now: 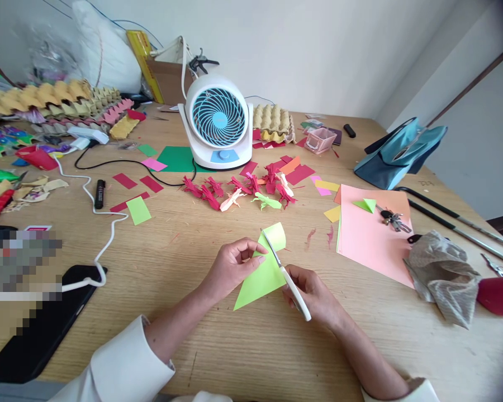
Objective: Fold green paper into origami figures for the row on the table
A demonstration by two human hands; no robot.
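Note:
Over the wooden table, my left hand (235, 262) pinches a lime-green sheet of paper (260, 282) between thumb and fingers near its upper left edge. The sheet comes to a point at the lower left, and its top end curls over. My right hand (312, 293) grips a pair of white-handled scissors (294, 291), whose blades lie across the paper, pointing up and left. Whether the blades are fully closed is hard to make out. Beyond the paper lie several folded paper figures in red, with a green paper figure (267, 201) and a cream paper figure (233, 199) among them.
A white fan (219, 120) stands behind the figures. To the right are pink paper sheets (371, 240) with keys (396, 220), a grey cloth (442, 279) and a blue bag (400, 153). At left, a white cable (109, 245) crosses near a black marker (100, 194) and egg trays (58, 100).

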